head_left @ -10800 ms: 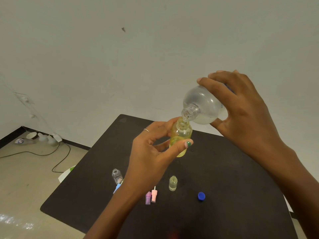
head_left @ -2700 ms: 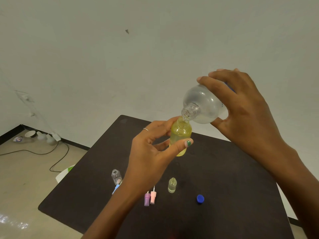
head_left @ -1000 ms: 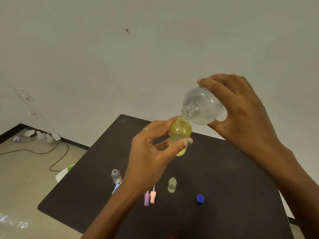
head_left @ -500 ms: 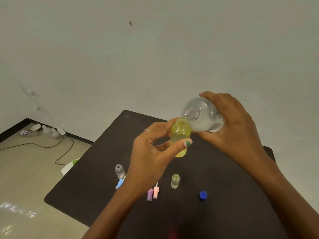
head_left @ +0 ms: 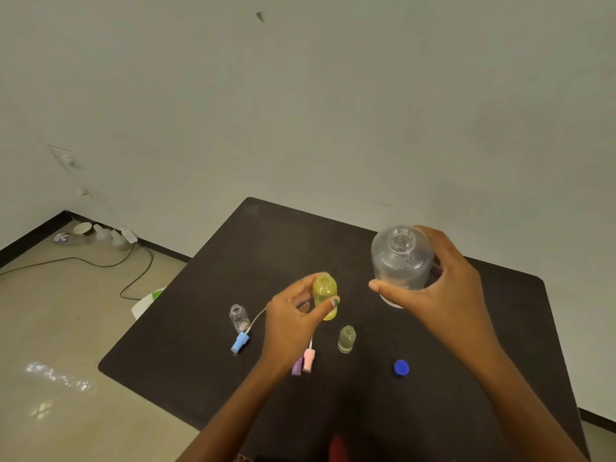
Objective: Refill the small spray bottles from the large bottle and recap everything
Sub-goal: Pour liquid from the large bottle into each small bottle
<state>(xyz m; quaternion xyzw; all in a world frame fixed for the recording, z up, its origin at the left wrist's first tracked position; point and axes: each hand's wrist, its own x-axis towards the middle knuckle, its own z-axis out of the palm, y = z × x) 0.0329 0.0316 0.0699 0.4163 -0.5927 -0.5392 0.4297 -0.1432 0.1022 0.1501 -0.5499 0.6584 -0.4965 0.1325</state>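
My left hand (head_left: 293, 321) grips a small yellow bottle (head_left: 325, 295), uncapped and upright, above the dark table (head_left: 500, 361). My right hand (head_left: 436, 291) grips the large clear bottle (head_left: 401, 261), upright with its mouth open, to the right of the yellow one. On the table stand a small clear bottle (head_left: 239, 316) and a small pale-green bottle (head_left: 346, 339), both uncapped. A blue spray cap (head_left: 240, 341) with its tube, a pink spray cap (head_left: 308, 360) and a purple spray cap (head_left: 297, 365) lie near them. The large bottle's blue cap (head_left: 401, 367) lies at the right.
The table stands against a white wall. On the floor at the left a cable (head_left: 100, 261) runs to several items in the corner (head_left: 96, 233). A white and green object (head_left: 146, 301) sticks out beside the table's left edge.
The large bottle was tipped with its mouth over the yellow bottle; my right hand has turned it upright and moved it right and down. Both hands have come lower, toward the table.
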